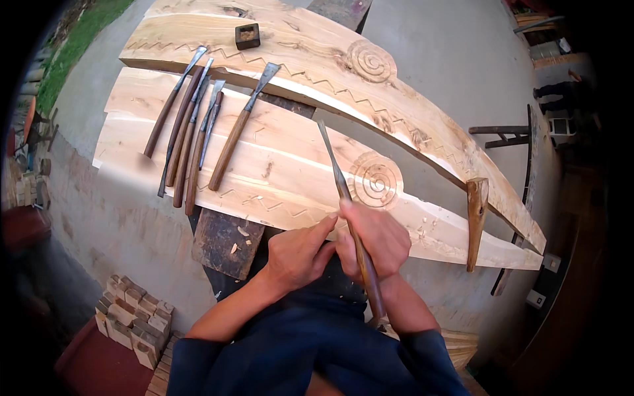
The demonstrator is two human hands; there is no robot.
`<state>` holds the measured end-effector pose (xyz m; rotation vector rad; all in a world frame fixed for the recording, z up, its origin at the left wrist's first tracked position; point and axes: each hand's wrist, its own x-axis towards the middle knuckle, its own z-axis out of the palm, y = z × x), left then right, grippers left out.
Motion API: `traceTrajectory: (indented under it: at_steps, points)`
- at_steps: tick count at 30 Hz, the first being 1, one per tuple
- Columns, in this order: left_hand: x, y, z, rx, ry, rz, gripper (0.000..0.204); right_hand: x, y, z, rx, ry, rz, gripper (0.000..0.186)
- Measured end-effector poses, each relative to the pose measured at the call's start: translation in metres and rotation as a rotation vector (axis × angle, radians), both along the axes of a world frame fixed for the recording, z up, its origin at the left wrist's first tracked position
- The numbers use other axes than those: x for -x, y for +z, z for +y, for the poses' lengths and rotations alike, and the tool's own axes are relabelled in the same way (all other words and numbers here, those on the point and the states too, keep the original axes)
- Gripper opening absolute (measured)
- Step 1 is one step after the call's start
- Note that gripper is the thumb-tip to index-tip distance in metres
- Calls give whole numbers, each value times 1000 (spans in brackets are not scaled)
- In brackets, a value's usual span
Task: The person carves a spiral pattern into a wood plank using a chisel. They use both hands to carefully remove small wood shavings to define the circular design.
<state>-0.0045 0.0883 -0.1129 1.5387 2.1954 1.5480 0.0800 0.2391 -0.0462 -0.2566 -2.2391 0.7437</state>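
The chisel (362, 256) is grasped by the handle in the right hand (384, 239); its tip is seen by the far edge of the near board (294, 162). Whether anything is gripped by the half-curled left hand (294, 256) cannot be told. Should the tip be let slip, a finger could be nicked or carving scarred. Counted: near board, one far board (300, 45), two spirals (378, 185), one club (477, 224), one square box (247, 37); spare chisels (232, 146), overlapped, perhaps seven.
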Motion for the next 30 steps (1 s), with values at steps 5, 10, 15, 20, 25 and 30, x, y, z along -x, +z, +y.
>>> traceTrajectory:
  at_steps: [5, 10, 15, 20, 25, 30]
  points:
    - [-9, -11, 32, -6, -249, 105, 63, -122, -26, -64, 119, -161, -151, 42]
    - [-12, -11, 52, -102, -342, 221, 35, -134, -25, -72, 203, -116, -197, 58]
    - [-3, -5, 55, 34, -389, 422, 26, -136, -18, -75, -71, -187, -403, 46]
    - [-5, -14, 57, 54, -478, 580, 26, -161, -19, -84, -202, -85, -285, 19]
    - [-3, -18, 54, 136, -484, 481, 27, -140, -19, -84, -91, 176, -214, 45]
    - [1, -15, 51, 99, -471, 420, 36, -127, -19, -86, -83, 213, -164, 50]
